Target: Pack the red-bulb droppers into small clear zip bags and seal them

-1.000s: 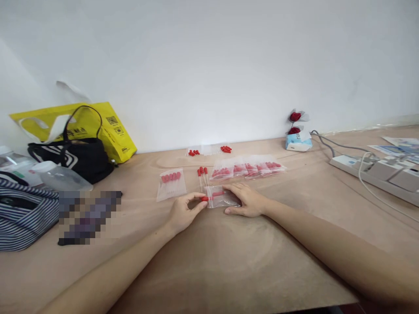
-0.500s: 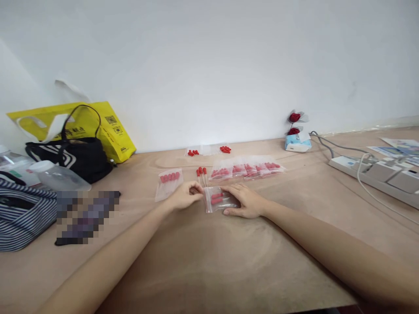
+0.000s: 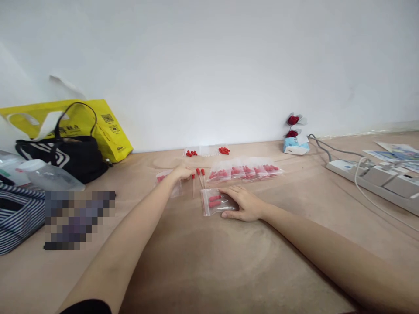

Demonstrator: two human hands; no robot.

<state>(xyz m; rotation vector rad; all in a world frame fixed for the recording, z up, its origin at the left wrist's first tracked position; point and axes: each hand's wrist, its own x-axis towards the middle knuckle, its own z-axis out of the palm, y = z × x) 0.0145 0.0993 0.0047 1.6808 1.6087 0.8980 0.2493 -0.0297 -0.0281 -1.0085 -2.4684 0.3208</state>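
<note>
My left hand (image 3: pixel 183 172) reaches forward, its fingers pinched on the red end of a thin dropper (image 3: pixel 193 185). Just right of it, more red-topped droppers (image 3: pixel 200 172) lie on the table. Flat under the fingers of my right hand (image 3: pixel 244 203) is a clear zip bag (image 3: pixel 209 209) with red-ended pieces inside; the hand is spread and holds it down. Partly behind my left forearm lies another bag (image 3: pixel 176 188) with red tips. Beyond my right hand, several filled bags (image 3: pixel 248 170) overlap in a row.
Near the wall are small red caps (image 3: pixel 224 151) and flat clear bags (image 3: pixel 209 151). At the left stand a yellow bag (image 3: pixel 113 135), a black bag (image 3: pixel 78 159), a plastic bottle (image 3: pixel 52 174) and a striped bag (image 3: pixel 22 222). A power strip (image 3: pixel 347 168) and tissue pack (image 3: pixel 296 145) are right.
My left hand has moved forward and left, away from the bag's opening, and now has a dropper at its fingertips. My right hand stays on the bag.
</note>
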